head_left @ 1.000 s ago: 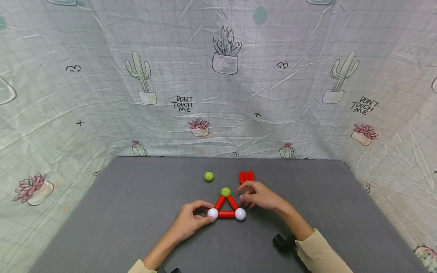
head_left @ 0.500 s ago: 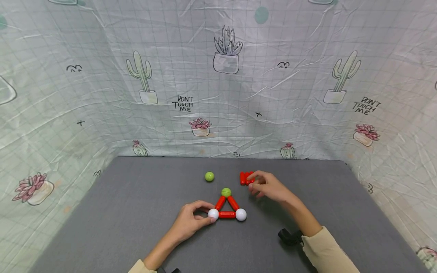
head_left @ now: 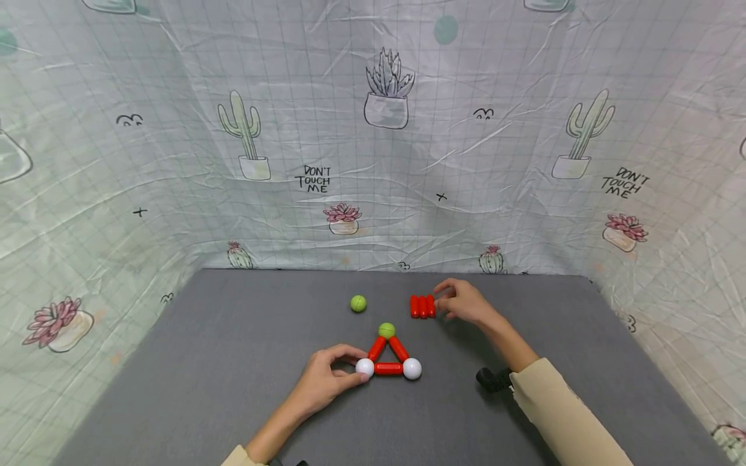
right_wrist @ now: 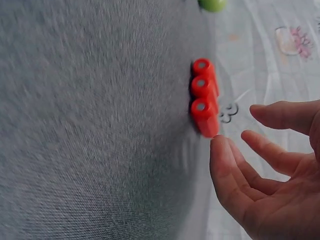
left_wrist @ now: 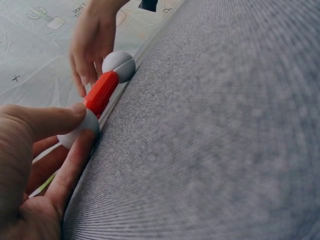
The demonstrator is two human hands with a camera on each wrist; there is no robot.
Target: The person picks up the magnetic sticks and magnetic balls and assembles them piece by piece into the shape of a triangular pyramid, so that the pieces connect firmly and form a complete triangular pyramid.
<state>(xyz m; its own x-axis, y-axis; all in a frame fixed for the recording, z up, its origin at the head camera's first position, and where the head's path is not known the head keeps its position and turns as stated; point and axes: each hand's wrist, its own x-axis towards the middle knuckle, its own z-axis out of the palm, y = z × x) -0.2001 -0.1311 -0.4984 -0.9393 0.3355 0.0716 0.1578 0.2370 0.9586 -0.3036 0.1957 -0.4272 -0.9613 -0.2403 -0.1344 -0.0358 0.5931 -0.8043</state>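
Now the right grip (head_left: 463, 302) (earlier nearer the triangle (head_left: 388, 369)) beside red rods (head_left: 423, 307).

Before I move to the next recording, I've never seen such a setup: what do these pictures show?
There is no robot here, just a person's two bare hands. The wide picture comes from a head-worn camera; the close ones come from a camera on each wrist. On the gray surface lies a triangle of red rods, with a green ball at the far corner and white balls at the near two. Beyond it lie a loose green ball and three loose red rods. The left hand pinches the left white ball. The right hand, holding nothing, is beside the loose rods.
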